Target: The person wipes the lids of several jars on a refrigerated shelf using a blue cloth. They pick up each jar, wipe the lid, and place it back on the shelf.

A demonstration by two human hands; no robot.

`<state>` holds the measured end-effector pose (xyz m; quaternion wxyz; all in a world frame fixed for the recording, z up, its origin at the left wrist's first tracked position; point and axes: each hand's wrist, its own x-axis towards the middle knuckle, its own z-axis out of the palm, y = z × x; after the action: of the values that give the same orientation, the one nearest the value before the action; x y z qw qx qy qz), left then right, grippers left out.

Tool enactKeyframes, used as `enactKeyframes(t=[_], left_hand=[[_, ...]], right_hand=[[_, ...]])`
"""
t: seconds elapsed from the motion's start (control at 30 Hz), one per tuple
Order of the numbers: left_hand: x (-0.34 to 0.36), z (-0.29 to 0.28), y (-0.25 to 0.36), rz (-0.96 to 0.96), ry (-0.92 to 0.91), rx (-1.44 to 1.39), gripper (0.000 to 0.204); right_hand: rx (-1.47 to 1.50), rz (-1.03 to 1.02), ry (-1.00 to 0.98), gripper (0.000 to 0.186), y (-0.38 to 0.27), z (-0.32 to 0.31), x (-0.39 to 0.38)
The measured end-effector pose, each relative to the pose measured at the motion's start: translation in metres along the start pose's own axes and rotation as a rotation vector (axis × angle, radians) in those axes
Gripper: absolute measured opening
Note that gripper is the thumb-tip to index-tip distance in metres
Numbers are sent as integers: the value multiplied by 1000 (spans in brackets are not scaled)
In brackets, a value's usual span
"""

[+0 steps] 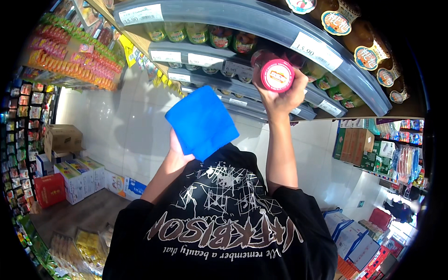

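Observation:
A folded blue cloth (pixel 203 122) lies over my left hand (pixel 176 145), which grips it from below; most of the fingers are hidden under it. My right hand (pixel 285 97) is wrapped round a jar with a pink-red lid (pixel 277 75) and a round white label on top. The jar is held at the front of the shelf unit, its lid turned toward me. Behind it, more jars with red contents (pixel 220 38) and pale green ones (pixel 197 33) stand in a row on the shelf. The cloth and the jar are apart.
Grey shelf edges (pixel 224 16) with price tags curve across the top, close above the jar. Dark jars (pixel 338 21) stand on the upper shelf. Snack packs (pixel 74 56) fill a display at left. Cardboard cartons (pixel 64 140) sit on the left; stacked boxes (pixel 354 240) are at lower right.

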<state>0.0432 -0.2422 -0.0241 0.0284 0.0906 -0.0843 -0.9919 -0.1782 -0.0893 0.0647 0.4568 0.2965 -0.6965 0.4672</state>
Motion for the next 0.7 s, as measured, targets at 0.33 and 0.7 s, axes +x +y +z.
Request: enactKeyframes(t=[0.33, 0.7], left_hand=[[30, 42, -38, 45, -27, 59, 57], [6, 31, -49, -26, 35, 168, 50]], right_hand=[[236, 363, -366, 64, -106, -47, -45], [719, 116, -966, 49, -86, -58, -26]])
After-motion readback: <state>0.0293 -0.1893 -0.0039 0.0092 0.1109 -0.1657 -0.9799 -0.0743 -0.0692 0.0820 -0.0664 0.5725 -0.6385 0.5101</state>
